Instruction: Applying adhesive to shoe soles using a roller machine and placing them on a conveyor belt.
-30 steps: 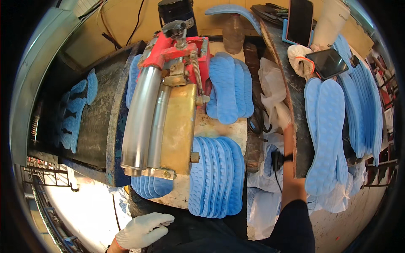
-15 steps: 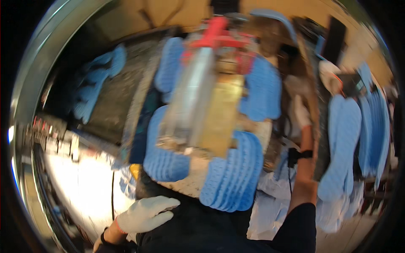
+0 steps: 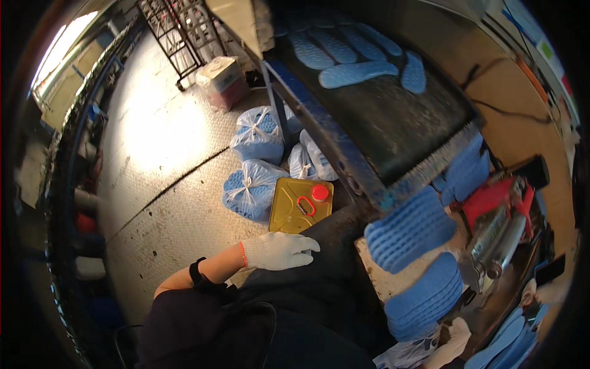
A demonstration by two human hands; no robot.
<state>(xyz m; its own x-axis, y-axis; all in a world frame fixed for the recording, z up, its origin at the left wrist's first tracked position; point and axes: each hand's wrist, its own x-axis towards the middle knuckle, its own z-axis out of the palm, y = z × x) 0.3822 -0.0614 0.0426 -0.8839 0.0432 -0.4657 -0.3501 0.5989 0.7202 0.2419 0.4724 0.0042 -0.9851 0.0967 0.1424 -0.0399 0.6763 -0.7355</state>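
Observation:
My left hand (image 3: 281, 251), in a white knit glove, hovers over my dark-clothed lap with fingers stretched and nothing in them. It is nearest a gold metal can (image 3: 284, 209) with a red cap. At the lower right, my gloved right hand (image 3: 452, 341) is beside a clear plastic bag (image 3: 409, 353), its fingers extended and nothing visible in them. Above it, blue insoles lie in a fanned stack (image 3: 424, 298) on a worn board. Another insole stack (image 3: 409, 230) lies farther back. A red and metal press-like tool (image 3: 501, 215) stands right of the stacks.
A dark conveyor belt (image 3: 393, 129) carries several blue insoles at its far end. Tied bags of blue pieces (image 3: 258, 147) and a white box (image 3: 222, 83) stand on the metal floor. At the right edge, another person's gloved hand (image 3: 550, 292) is near more insoles (image 3: 507, 335).
The view has swung left, bringing the floor, bags and conveyor into sight. My right hand has shifted from beyond the stacks to beside the near one. My left hand stays open.

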